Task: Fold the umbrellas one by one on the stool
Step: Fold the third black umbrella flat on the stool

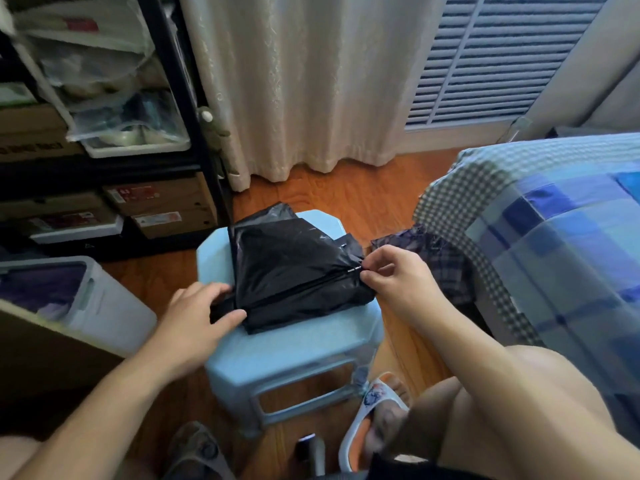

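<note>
A black umbrella [291, 268] lies collapsed on the light blue plastic stool [294, 351], its canopy loosely bunched and one thin rib sticking up at the left. My left hand [197, 313] grips the umbrella's near left end between thumb and fingers. My right hand [394, 275] pinches the metal rib tips at the canopy's right edge. A second umbrella [433, 251], dark plaid, lies partly hidden behind my right hand against the bed.
A bed with a blue checked cover [554, 237] stands at the right. Black shelving with boxes [104, 168] fills the left, a white bin [86, 299] below it. Curtains [294, 98] hang behind. My slippered foot [374, 420] rests on the wooden floor by the stool.
</note>
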